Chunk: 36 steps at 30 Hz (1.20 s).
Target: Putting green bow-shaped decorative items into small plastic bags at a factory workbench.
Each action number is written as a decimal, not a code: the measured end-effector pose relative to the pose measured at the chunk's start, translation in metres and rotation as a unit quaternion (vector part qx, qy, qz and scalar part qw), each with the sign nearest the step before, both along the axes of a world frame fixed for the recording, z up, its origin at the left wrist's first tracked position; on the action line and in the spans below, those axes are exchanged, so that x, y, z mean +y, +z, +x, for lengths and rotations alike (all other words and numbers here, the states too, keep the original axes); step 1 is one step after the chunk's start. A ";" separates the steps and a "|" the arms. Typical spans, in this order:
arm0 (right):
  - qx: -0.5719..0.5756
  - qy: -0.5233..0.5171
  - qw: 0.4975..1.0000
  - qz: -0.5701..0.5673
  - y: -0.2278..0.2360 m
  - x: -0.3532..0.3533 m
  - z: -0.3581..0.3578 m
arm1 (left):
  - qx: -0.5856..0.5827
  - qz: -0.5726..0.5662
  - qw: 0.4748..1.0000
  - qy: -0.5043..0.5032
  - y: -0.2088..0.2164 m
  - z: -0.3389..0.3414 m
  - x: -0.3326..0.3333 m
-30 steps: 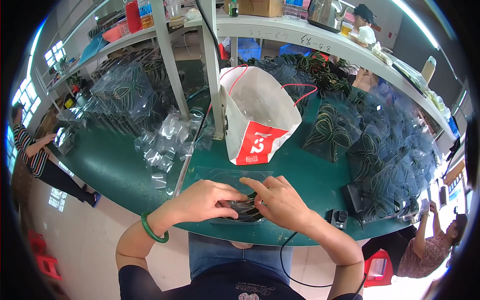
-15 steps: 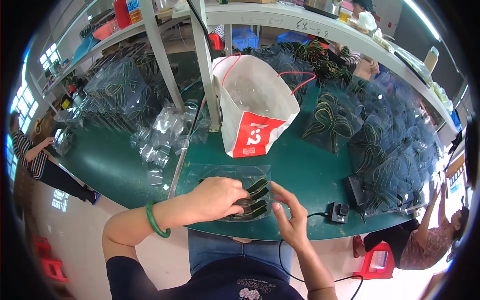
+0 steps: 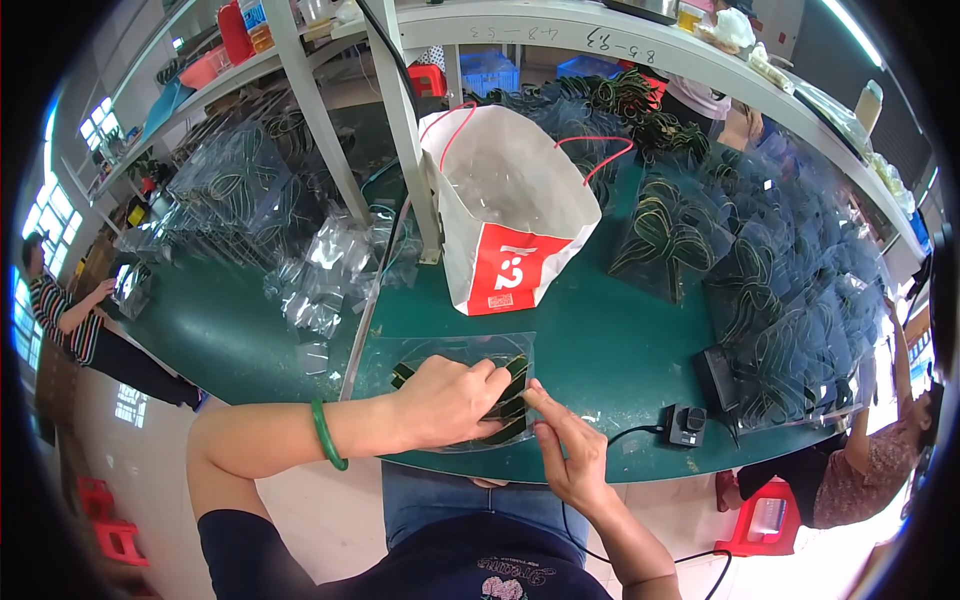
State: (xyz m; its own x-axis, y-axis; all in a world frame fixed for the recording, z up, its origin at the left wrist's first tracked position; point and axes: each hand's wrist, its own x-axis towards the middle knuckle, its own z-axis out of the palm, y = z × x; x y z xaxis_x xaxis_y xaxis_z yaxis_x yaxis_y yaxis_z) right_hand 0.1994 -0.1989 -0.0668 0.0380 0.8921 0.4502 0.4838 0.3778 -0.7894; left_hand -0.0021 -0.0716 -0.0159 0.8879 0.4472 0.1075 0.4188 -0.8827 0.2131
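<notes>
A clear plastic bag (image 3: 380, 352) lies flat at the near edge of the green table in front of me. Dark green strips with pale gold edges (image 3: 517, 378) show in it, partly covered by my left hand. My left hand (image 3: 450, 400), a green bangle on its wrist, has its fingers curled over the strips, their tips partly hidden. Whether those fingers are inside the bag or on top, I cannot tell. At the bag's right edge rests the outstretched index finger of my right hand (image 3: 572, 450), with its thumb apart and below.
Beyond my hands stands a white paper bag (image 3: 470, 250) with red handles. Bagged dark green bows (image 3: 790, 290) heap up at right, beside a black box (image 3: 715, 378) and a small corded camera (image 3: 684, 426). Plastic wrappers (image 3: 315, 285) lie left of a shelf post (image 3: 405, 130).
My right hand has moved slightly left and down, its index finger now at the bag's edge. The left hand shifted a little, still over the strips.
</notes>
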 end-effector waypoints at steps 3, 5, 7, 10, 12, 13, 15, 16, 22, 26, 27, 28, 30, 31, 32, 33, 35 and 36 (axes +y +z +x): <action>-0.011 -0.001 1.000 0.004 0.000 0.000 0.004 | 0.014 -0.025 0.999 -0.021 0.004 -0.003 0.005; 0.011 0.002 1.000 -0.005 0.001 -0.002 0.009 | 0.023 -0.056 0.998 -0.034 0.017 -0.006 0.012; 0.034 0.004 0.999 -0.016 0.000 -0.003 0.008 | 0.028 -0.307 0.951 0.009 0.039 -0.018 0.013; 0.055 0.006 0.998 -0.026 -0.002 -0.003 0.011 | -0.012 -0.298 0.953 0.050 0.040 -0.031 0.003; 0.036 0.019 0.999 -0.006 -0.002 -0.003 0.014 | -0.045 -0.244 0.967 0.061 0.040 -0.032 0.001; 0.036 0.020 0.999 -0.006 -0.001 -0.003 0.013 | -0.049 -0.211 0.975 0.044 0.038 -0.032 0.001; 0.041 0.012 0.999 -0.011 0.001 -0.004 0.012 | -0.054 -0.177 0.982 0.026 0.028 -0.032 0.002; 0.040 0.014 0.999 -0.009 0.002 -0.004 0.011 | -0.055 -0.155 0.986 0.015 0.019 -0.030 0.003; 0.016 0.000 1.000 0.015 -0.001 -0.007 0.011 | 0.037 -0.064 0.997 0.018 0.021 -0.016 0.005; -0.004 -0.019 1.000 0.008 0.004 -0.004 0.027 | -0.073 -0.123 0.988 0.054 0.040 -0.032 -0.003; -0.018 -0.028 0.999 0.026 0.007 -0.001 0.030 | -0.071 -0.124 0.988 0.055 0.047 -0.033 -0.007; -0.027 -0.030 0.999 0.031 0.010 0.003 0.031 | -0.057 -0.175 0.981 0.061 0.054 -0.034 -0.011; -0.035 -0.022 0.999 0.030 0.017 0.010 0.033 | -0.045 -0.226 0.971 0.069 0.053 -0.032 -0.010; -0.046 -0.015 0.998 0.030 0.018 0.013 0.033 | -0.033 -0.223 0.973 0.050 0.046 -0.029 -0.006; -0.047 -0.013 0.998 0.030 0.018 0.015 0.032 | -0.022 -0.219 0.975 0.031 0.041 -0.026 -0.003; -0.039 -0.009 0.998 0.038 0.017 0.016 0.030 | -0.024 -0.220 0.975 0.029 0.039 -0.020 0.000; -0.035 -0.009 0.998 0.050 0.017 0.019 0.028 | -0.018 -0.225 0.974 0.011 0.038 -0.007 0.005; -0.038 -0.011 0.997 0.064 0.018 0.019 0.027 | -0.020 -0.221 0.975 0.002 0.036 -0.004 0.007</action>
